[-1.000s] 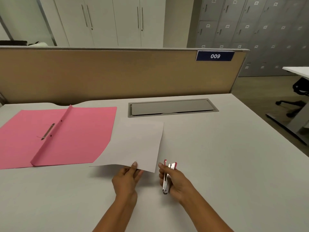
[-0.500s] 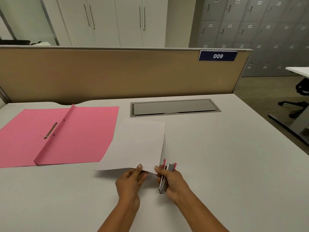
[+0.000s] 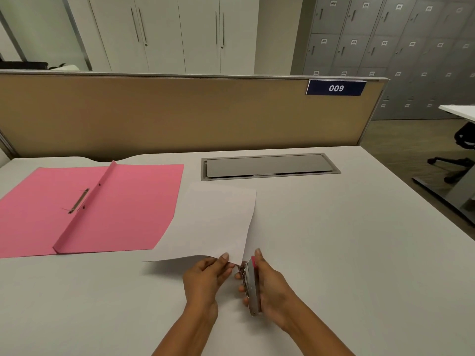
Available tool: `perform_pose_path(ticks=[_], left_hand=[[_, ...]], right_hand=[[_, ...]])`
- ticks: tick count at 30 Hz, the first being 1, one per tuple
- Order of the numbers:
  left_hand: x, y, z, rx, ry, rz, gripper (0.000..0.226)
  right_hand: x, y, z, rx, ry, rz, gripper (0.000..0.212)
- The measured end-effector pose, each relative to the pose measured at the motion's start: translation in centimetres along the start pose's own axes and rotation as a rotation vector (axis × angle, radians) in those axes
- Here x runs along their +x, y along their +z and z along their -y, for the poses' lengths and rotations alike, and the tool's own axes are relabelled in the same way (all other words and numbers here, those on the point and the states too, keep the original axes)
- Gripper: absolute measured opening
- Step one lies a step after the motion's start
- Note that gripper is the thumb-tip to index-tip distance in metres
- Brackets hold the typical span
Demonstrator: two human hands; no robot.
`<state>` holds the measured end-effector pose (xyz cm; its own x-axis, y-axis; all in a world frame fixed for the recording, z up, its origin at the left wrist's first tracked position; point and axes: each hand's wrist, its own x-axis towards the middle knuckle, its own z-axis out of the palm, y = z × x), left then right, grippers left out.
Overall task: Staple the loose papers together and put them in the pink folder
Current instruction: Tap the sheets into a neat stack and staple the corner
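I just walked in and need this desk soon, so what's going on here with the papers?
A person seems to be stapling. The left hand pinches the near corner of the white papers, lifting it off the desk, while the right hand grips a stapler with its mouth at that corner. The pink folder lies open to the left, its right edge under the papers; nothing is filed yet.

The folder [image 3: 123, 214] lies left on the desk [image 3: 334, 240], papers [image 3: 213, 222] overlapping its right edge. My stapler [image 3: 250, 286] sits at their near corner.
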<state>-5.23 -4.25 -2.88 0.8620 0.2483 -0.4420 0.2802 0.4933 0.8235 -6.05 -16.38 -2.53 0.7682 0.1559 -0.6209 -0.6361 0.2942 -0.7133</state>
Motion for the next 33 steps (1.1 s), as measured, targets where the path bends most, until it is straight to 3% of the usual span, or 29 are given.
perform_pose_path(ticks=[11,33], left_hand=[[0.0,0.5,-0.4,0.035,0.083,-0.033,0.016],[-0.1,0.7,0.2,0.126,0.136,-0.04,0.014]], right_hand=[[-0.1,0.5,0.2,-0.032,-0.105,0.041,0.044],[0.5,1.1,0.8,-0.017,-0.095,-0.011,0.035]])
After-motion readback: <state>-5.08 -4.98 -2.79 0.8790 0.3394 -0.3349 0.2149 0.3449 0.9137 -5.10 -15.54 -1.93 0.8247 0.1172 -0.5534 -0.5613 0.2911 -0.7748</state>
